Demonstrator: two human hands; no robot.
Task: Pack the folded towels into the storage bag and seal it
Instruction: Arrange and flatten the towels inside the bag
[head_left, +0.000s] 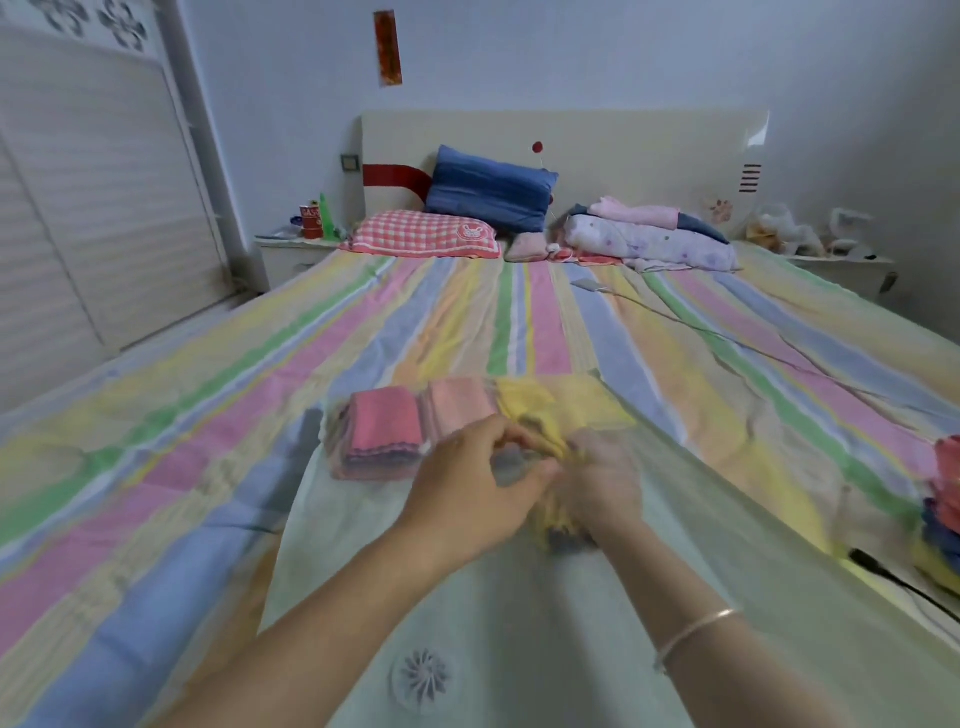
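Note:
A translucent pale-green storage bag (519, 613) lies flat on the bed, with a round valve (420, 675) near me. At its far end sit a red-pink towel stack (384, 431), a light pink stack (460, 402) and a yellow stack (561, 402). My right hand (605, 483) looks hazy, as if under the bag's film, and grips a folded yellow towel bundle (558, 519). My left hand (467, 483) has its fingers curled and pinches the same bundle from the left. The picture is blurred by motion.
More folded towels in red, blue and yellow (945, 499) sit at the right edge of the bed, by a black cable (883, 569). Pillows (488, 189) and folded bedding (654, 239) lie at the headboard. A wardrobe (78, 208) stands on the left.

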